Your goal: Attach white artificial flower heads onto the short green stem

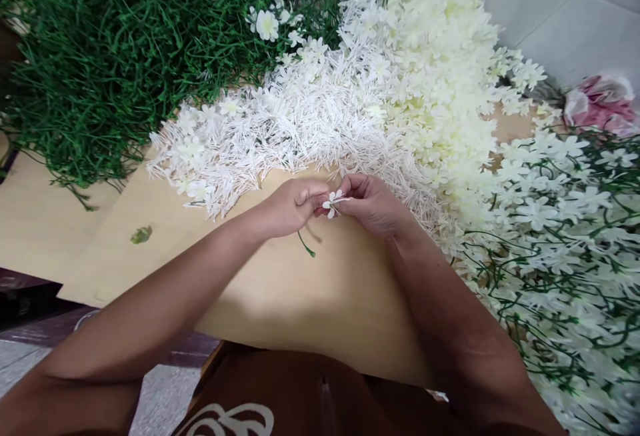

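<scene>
Both hands meet over a tan board (pixel 300 303). My left hand (pixel 293 206) is closed around a thin green stem (pixel 306 245) that hangs down below its fingers. My right hand (pixel 373 204) pinches a small white artificial flower (pixel 333 203) with its fingertips, right against the left hand. Just beyond the hands lies a large heap of white plastic flower pieces (pixel 300 123), and behind that a heap of cream flower heads (pixel 440 69).
A pile of green stems (pixel 110 56) fills the far left. Finished white flowers on green stems (pixel 565 249) lie at the right. A pink and white bag (pixel 603 103) sits at the far right on a tiled floor (pixel 560 16). A green scrap (pixel 141 235) lies on the board.
</scene>
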{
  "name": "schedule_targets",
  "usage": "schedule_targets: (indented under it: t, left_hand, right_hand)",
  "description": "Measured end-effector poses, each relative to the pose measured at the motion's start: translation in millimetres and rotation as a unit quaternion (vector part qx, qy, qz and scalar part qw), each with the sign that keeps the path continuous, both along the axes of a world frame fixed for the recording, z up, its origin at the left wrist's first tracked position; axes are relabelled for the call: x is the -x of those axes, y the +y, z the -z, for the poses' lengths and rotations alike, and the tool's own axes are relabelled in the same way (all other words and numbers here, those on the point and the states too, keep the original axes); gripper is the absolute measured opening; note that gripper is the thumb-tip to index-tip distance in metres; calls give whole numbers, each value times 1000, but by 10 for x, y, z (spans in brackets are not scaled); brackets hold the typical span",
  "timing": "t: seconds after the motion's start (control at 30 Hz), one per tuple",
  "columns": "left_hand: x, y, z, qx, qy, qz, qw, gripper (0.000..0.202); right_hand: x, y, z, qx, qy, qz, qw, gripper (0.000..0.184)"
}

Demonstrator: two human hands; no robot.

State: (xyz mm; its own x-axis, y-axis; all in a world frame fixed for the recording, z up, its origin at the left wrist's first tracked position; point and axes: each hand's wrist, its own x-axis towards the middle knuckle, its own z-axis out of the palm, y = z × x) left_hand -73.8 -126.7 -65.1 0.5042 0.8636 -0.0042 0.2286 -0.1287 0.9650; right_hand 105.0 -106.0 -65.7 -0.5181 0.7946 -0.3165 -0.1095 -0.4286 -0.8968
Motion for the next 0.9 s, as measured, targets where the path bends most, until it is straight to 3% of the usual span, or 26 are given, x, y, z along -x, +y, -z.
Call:
schedule_targets:
  t: [0.37, 0.53, 0.63, 0.73, 0.83, 0.9]
  left_hand:
    - [-48, 20, -7, 10, 18, -28, 999, 36]
    - [123, -19, -139, -124, 128, -39, 983, 36]
    - [202, -66, -229, -194, 85, -27, 977, 40]
    - [194, -80, -238, -268, 68, -12, 961, 31]
    - [144, -73, -199, -293, 77, -35, 953, 23]
    - [126, -75, -193, -247, 57, -56, 966, 25]
  right_hand:
    - [-4, -24, -14, -5, 7, 31, 999, 35]
    - [-157, -18, -195, -28, -67, 17, 997, 26]
    - [-261, 14, -296, -10, -86, 70, 994, 26]
    - [-346, 35, -361, 8, -85, 107, 991, 28]
    - [-434, 32, -423, 6, -113, 35, 993, 26]
    - [-484, 37, -454, -16, -155, -52, 986, 24]
